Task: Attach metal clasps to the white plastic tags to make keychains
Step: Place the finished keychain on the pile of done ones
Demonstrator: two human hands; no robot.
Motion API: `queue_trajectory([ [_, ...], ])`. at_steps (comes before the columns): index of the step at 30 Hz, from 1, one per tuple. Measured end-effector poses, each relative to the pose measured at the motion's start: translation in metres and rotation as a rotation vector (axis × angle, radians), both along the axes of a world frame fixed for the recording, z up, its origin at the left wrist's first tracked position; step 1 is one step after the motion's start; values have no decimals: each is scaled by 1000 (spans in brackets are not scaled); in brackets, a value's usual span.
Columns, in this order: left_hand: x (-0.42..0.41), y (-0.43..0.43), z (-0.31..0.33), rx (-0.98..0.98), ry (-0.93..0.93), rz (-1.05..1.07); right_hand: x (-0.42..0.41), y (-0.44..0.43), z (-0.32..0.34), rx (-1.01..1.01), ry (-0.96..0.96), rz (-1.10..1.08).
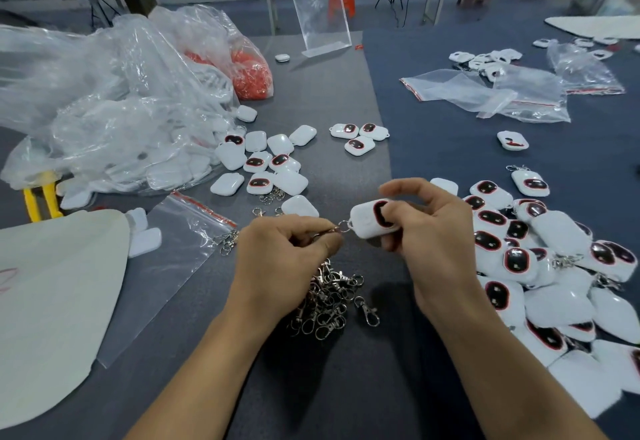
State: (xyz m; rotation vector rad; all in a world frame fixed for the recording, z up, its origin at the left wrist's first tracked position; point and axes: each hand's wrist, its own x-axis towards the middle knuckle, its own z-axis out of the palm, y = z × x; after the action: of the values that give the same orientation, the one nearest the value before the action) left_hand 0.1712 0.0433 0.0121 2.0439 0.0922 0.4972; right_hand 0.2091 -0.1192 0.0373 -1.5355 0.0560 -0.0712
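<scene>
Our left hand (287, 249) is curled, thumb and fingertips pinching a small silver metal clasp (329, 231). The clasp's round ring meets the loop end of a white rounded plastic tag (363, 223) with a black, red-rimmed oval face. Our right hand (426, 228) grips that tag between thumb and middle fingers, with the index finger lifted clear. The hands are close together above the dark grey tabletop (346, 387), with only ring and loop between them.

We judge this to be the joining step for one keychain. The ring is too small for us to tell whether it is already through the loop.

The next move calls for holding the tag steady while the ring is worked fully round the loop. The piece would then go onto the heap of clasped white tags (540, 266) to the right.

Just under the left hand lies a tangled pile of loose silver clasps (329, 297), handy for the next pick. Beyond the hands sits a cluster of bare white tags (263, 162), spilling from a large crumpled clear plastic bag (104, 110) at the left.
</scene>
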Motion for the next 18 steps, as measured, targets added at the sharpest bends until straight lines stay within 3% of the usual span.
queue_trajectory([
  [7,-1,3,-3,178,19,48,17,-48,15,-418,-180,-259],
  [11,0,1,-4,287,66,55,17,-69,15,-1089,-186,-252],
  [13,0,2,-5,299,74,70,12,-61,14,-1182,-291,-293],
  [15,0,3,-4,301,86,97,7,-39,12,-1162,-402,-197],
  [18,-2,5,-1,341,116,116,-1,5,-1,-1312,-446,67],
])
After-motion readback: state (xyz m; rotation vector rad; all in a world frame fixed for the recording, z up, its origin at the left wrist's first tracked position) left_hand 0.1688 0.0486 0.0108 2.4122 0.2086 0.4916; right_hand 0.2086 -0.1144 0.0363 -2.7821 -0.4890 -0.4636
